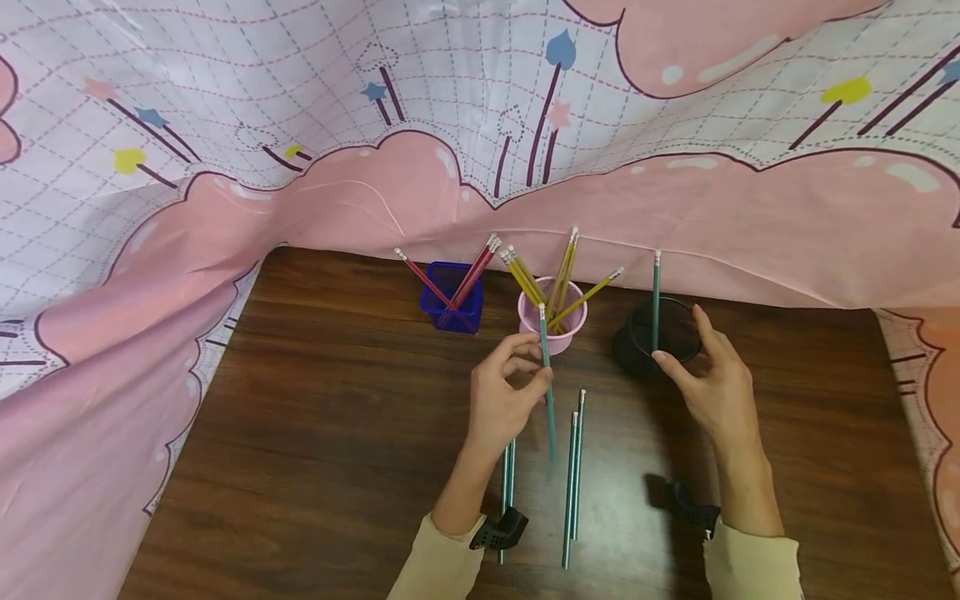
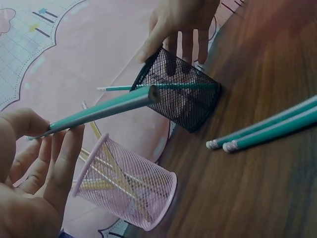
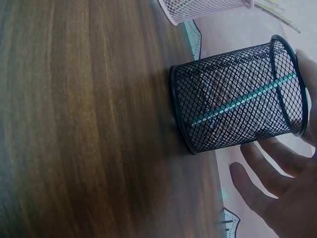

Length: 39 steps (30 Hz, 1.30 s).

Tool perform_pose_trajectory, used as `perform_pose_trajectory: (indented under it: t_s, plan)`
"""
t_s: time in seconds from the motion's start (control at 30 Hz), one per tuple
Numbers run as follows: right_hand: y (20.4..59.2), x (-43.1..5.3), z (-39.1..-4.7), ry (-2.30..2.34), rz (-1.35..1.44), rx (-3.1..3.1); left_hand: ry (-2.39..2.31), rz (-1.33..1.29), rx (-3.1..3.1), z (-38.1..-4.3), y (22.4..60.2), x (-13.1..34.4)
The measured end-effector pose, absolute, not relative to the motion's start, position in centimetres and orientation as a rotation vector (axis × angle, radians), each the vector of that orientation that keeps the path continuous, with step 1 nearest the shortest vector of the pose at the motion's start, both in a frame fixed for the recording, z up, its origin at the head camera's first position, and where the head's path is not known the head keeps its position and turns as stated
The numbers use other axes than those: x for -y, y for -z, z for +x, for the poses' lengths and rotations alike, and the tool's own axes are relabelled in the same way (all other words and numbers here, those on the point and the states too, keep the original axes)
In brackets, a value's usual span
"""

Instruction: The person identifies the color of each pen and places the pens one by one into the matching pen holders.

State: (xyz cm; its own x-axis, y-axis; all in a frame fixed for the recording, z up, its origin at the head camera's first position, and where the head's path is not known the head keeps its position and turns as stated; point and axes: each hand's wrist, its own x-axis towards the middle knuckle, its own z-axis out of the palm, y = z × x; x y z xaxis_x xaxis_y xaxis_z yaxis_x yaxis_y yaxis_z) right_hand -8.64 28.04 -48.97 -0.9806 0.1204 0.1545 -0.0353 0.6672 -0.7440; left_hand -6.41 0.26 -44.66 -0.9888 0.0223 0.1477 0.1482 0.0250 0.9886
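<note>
My left hand (image 1: 504, 396) pinches a green pencil (image 1: 551, 417) between thumb and fingers, eraser end up, its lower end over the table. In the left wrist view, the unsharpened end of this pencil (image 2: 109, 108) points toward the black cup. My right hand (image 1: 718, 379) holds the black mesh pencil cup (image 1: 633, 354) by its rim, thumb at the near side and fingers at the far side. One green pencil (image 3: 242, 101) leans inside that cup. Between the hands, two green pencils (image 1: 573, 483) lie on the table, and more green pencils (image 1: 507, 475) lie beside the left forearm.
A pink mesh cup (image 1: 557, 344) with several yellow pencils stands just beyond my left hand. Left of it is a blue square mesh cup (image 1: 461, 325) with several red pencils. Patterned cloth (image 1: 675, 225) rises behind the wooden table (image 1: 322, 400).
</note>
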Motion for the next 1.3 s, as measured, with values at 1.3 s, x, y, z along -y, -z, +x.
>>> perform_pose_trajectory:
  t_s: [1.3]
  plan:
    - [48.9, -28.1, -8.8, -1.217, -0.068, 2.687, 2.189, -0.363, 2.023, -11.8, 45.8, -5.2]
